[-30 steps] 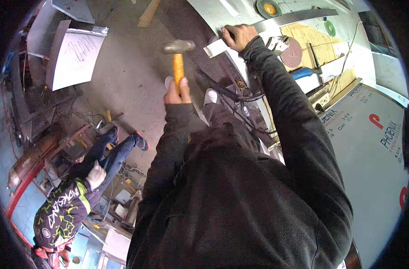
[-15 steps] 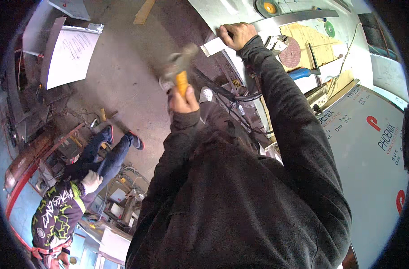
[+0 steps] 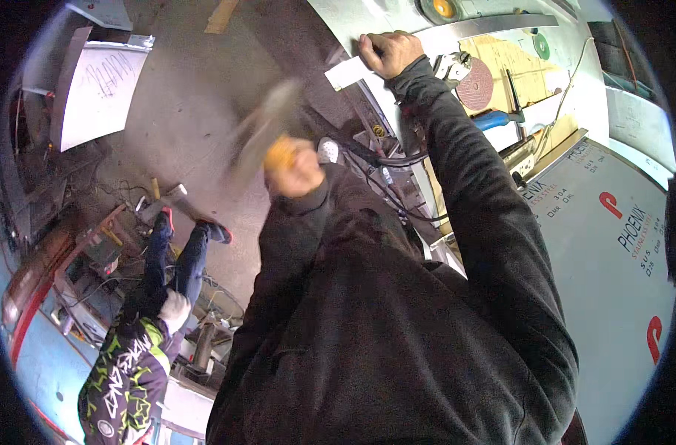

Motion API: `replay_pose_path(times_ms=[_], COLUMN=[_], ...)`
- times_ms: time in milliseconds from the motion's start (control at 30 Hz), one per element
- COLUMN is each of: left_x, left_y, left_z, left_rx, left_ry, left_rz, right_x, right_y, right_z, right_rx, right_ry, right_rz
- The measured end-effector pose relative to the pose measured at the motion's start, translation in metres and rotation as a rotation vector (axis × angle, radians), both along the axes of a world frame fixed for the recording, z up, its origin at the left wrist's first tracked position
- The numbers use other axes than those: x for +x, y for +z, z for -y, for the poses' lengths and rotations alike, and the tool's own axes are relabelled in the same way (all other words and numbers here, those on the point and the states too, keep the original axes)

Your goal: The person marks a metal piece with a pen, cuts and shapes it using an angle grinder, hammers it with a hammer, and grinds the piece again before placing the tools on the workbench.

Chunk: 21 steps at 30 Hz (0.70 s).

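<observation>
A: Left hand [image 3: 297,172], first entry: state and place?
B: One, blurred, at 11 o'clock, with 12 straight ahead of the wearer. Fist closed around the yellow handle of a hammer [image 3: 279,153].

A: Hammer: position and axis?
B: One, in the left fist, well apart from the bench. Short length of handle visible, leaving the fist toward 11 o'clock. Head a grey smear, drawn out along a line from 1 to 7; exact direction of its face cannot be told.

A: Right hand [image 3: 390,55]?
B: One, between 12 and 1, fingers curled, set down on a pale strip [image 3: 345,75]. Whether it grips or only presses cannot be told.

A: The strip?
B: Narrow, flat; its near end sticks out past the hand toward 8.

A: Further stock?
B: Printed metal sheet [image 3: 597,274], grey, one, at 3 o'clock. Tool handle [image 3: 492,120], blue, one, at 2. Abrasive disc [image 3: 475,85], reddish, with centre hole, between 1 and 2. Green disc [image 3: 541,47], small, beyond it.

A: Outlying?
B: Co-worker [image 3: 126,374], dark patterned top, at 8. White panel [image 3: 100,89], scrawled on, at 10.
</observation>
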State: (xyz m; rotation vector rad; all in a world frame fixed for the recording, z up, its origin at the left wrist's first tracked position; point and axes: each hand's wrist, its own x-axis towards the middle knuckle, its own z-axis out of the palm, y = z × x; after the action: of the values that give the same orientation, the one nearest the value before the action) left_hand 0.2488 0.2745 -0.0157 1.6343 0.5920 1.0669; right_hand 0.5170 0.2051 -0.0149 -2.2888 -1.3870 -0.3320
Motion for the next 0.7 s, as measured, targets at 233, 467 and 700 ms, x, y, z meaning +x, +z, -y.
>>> replay_pose_path(times_ms=[233, 467, 700], left_x=[-0.004, -0.032, -0.103], left_y=[-0.005, 0.037, 0.086], left_z=[-0.003, -0.017, -0.072], left_rx=[-0.780, -0.860, -0.742], left_ry=[0.129, -0.035, -0.082], left_rz=[-0.326, -0.316, -0.531], right_x=[0.011, 0.013, 0.037], right_y=[-0.007, 0.008, 0.060], right_z=[0.020, 0.017, 0.040], right_rx=[0.059, -0.075, -0.261], right_ry=[0.033, 0.140, 0.540], right_rz=[0.008, -0.145, 0.090])
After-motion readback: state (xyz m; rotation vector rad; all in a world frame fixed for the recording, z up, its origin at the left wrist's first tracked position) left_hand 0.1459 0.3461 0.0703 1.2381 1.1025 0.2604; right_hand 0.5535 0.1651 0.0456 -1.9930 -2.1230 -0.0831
